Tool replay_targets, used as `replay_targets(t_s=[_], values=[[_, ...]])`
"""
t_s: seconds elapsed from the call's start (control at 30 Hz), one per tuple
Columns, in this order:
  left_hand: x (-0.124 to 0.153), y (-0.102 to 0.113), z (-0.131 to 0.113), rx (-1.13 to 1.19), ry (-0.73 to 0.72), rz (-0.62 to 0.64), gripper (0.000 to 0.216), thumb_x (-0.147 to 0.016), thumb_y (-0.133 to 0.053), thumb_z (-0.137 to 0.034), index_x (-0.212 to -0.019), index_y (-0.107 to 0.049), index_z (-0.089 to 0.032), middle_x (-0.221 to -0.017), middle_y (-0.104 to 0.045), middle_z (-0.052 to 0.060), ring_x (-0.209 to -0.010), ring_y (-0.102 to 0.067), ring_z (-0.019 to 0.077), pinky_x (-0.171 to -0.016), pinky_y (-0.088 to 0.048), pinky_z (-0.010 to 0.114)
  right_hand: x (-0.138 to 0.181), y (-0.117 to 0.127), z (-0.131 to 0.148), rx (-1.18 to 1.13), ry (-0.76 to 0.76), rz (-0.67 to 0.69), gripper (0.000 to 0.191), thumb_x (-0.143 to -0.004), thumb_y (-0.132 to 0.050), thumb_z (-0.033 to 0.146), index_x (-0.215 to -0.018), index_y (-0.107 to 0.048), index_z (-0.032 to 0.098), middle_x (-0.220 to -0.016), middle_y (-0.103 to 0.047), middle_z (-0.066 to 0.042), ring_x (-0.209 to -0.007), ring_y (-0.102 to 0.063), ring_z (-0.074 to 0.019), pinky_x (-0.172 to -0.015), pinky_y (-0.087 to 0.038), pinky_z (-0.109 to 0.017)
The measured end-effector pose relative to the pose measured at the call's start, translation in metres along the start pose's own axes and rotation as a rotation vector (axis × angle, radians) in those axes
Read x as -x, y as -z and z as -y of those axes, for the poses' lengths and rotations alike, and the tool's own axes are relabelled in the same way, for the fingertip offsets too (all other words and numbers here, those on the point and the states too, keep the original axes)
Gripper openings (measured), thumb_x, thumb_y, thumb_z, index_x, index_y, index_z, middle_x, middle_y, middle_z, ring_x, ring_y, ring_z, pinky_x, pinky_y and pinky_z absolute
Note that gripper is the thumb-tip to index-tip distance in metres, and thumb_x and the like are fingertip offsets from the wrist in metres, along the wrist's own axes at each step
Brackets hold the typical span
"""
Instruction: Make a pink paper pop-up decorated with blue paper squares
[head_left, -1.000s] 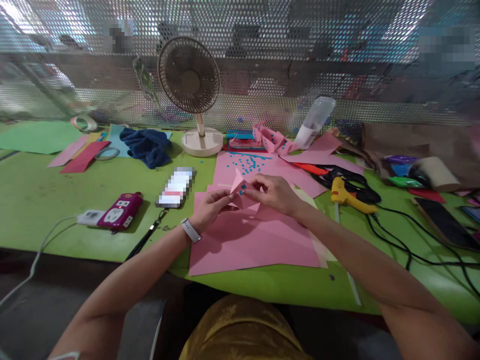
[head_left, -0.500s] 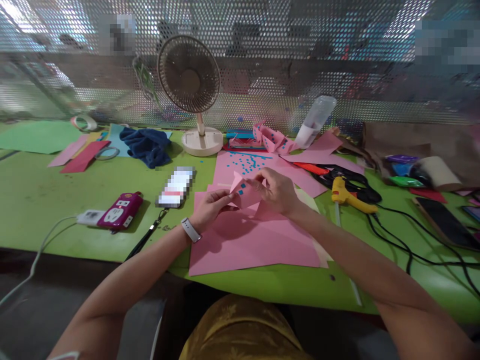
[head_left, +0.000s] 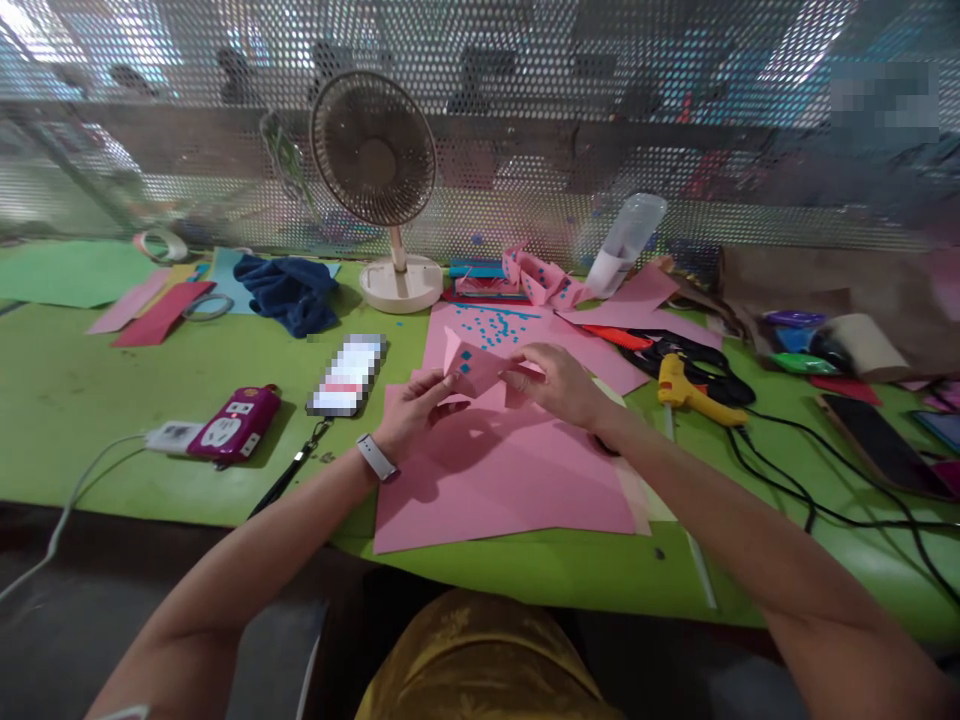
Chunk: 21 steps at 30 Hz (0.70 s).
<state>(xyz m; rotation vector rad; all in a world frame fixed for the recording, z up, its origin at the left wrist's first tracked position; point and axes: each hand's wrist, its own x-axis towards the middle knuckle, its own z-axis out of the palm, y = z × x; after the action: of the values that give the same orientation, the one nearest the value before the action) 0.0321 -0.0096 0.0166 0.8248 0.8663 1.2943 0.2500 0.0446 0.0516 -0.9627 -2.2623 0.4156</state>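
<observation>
Workpiece: folded pink paper piece (head_left: 480,368), held between the two grips, above the pink sheets (head_left: 510,490).
Workpiece markings: two blue squares (head_left: 466,356), set one above the other on the face, just beside the left fingertips.
Left grip (head_left: 416,405): thumb and fingers pinch the left edge of the piece.
Right grip (head_left: 559,385): thumb and fingertips pinch the right edge of the piece.
Wristband (head_left: 377,459): light-coloured, worn on the wrist behind the left grip.
Blue paper bits (head_left: 491,328): scattered on pink paper, just beyond both grips.
Pink paper forms (head_left: 544,280): dotted with blue, farther beyond the right grip.
Bottle (head_left: 626,245): translucent, tilted, beyond and to the right of the right grip.
Glue gun (head_left: 694,393): yellow, lying to the right of the right grip, cable running farther right.
Black handles (head_left: 724,375): beside the glue gun, on the side away from the person; tool type not clear.
Phone (head_left: 347,375): screen lit and blurred, near the left grip on its left.
Power socket (head_left: 236,425): purple, well left of the left grip, white plug attached.
Fan (head_left: 375,150): standing upright, beyond the left grip.
Blue cloth (head_left: 285,293): crumpled, beyond and left of the left grip.
Table (head_left: 135,385): green, below both grips.
</observation>
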Motion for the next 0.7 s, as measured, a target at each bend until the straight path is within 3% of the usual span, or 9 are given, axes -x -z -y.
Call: replay_targets(t_s=[0.13, 0.2, 0.3, 0.37, 0.5, 0.57, 0.7], values=[[0.0, 0.005, -0.008, -0.236, -0.064, -0.048, 0.032, -0.073, -0.072, -0.045, -0.072, -0.067, -0.013, -0.075, -0.067, 0.005, -0.072, -0.065, 0.0151, -0.064, -0.053, 0.025, -0.004, 0.008, -0.013, -0.125, -0.01, 0.112, 0.034, -0.092, -0.049, 0.045, -0.089, -0.07, 0.018, -0.088, -0.07, -0.007, -0.083, -0.062, -0.0193, -0.078, -0.045, -0.031], [-0.003, 0.01, -0.014, -0.326, -0.158, -0.156, 0.04, -0.081, -0.062, -0.048, -0.062, -0.062, -0.013, -0.062, -0.062, 0.004, -0.058, -0.059, 0.0109, -0.053, -0.046, 0.021, -0.006, 0.009, -0.019, -0.171, -0.014, 0.204, 0.034, -0.091, -0.05, 0.045, -0.092, -0.071, 0.019, -0.09, -0.071, -0.006, -0.084, -0.063, -0.0189, -0.076, -0.046, -0.03], [-0.012, 0.02, -0.021, -0.28, -0.24, -0.294, 0.037, -0.082, -0.06, -0.042, -0.056, -0.052, -0.016, -0.053, -0.053, -0.001, -0.048, -0.048, 0.0073, -0.047, -0.039, 0.019, -0.006, 0.006, -0.024, -0.123, 0.003, 0.362, 0.031, -0.089, -0.053, 0.043, -0.089, -0.072, 0.019, -0.089, -0.072, -0.006, -0.082, -0.064, -0.0187, -0.074, -0.045, -0.029], [-0.017, 0.025, -0.021, -0.238, -0.215, -0.318, 0.033, -0.08, -0.062, -0.039, -0.058, -0.051, -0.017, -0.054, -0.053, -0.002, -0.049, -0.049, 0.0075, -0.049, -0.04, 0.018, -0.008, 0.004, -0.029, -0.062, -0.014, 0.327, 0.03, -0.089, -0.055, 0.043, -0.089, -0.073, 0.019, -0.091, -0.073, -0.007, -0.083, -0.064, -0.0191, -0.075, -0.045, -0.029], [-0.02, 0.025, -0.017, -0.185, -0.145, -0.295, 0.033, -0.078, -0.066, -0.044, -0.065, -0.053, -0.016, -0.062, -0.057, -0.001, -0.057, -0.055, 0.0084, -0.052, -0.041, 0.018, -0.023, 0.005, -0.048, 0.03, -0.149, 0.09, 0.03, -0.094, -0.048, 0.037, -0.092, -0.069, 0.015, -0.086, -0.072, -0.007, -0.08, -0.065, -0.0172, -0.074, -0.045, -0.027], [-0.017, 0.02, -0.015, -0.176, -0.128, -0.267, 0.034, -0.076, -0.068, -0.047, -0.069, -0.055, -0.016, -0.067, -0.059, -0.001, -0.059, -0.056, 0.0081, -0.052, -0.041, 0.017, -0.035, 0.004, -0.063, 0.229, -0.187, 0.097, 0.025, -0.095, -0.048, 0.031, -0.094, -0.068, 0.015, -0.088, -0.071, -0.008, -0.081, -0.065, -0.0176, -0.075, -0.045, -0.027], [-0.012, 0.014, -0.015, -0.191, -0.104, -0.217, 0.035, -0.075, -0.071, -0.049, -0.074, -0.06, -0.015, -0.07, -0.061, 0.001, -0.063, -0.057, 0.0088, -0.054, -0.041, 0.017, -0.057, -0.005, -0.09, 0.557, -0.2, 0.197, 0.021, -0.094, -0.049, 0.022, -0.103, -0.067, 0.017, -0.11, -0.068, -0.012, -0.098, -0.063, -0.0223, -0.079, -0.045, -0.029]])
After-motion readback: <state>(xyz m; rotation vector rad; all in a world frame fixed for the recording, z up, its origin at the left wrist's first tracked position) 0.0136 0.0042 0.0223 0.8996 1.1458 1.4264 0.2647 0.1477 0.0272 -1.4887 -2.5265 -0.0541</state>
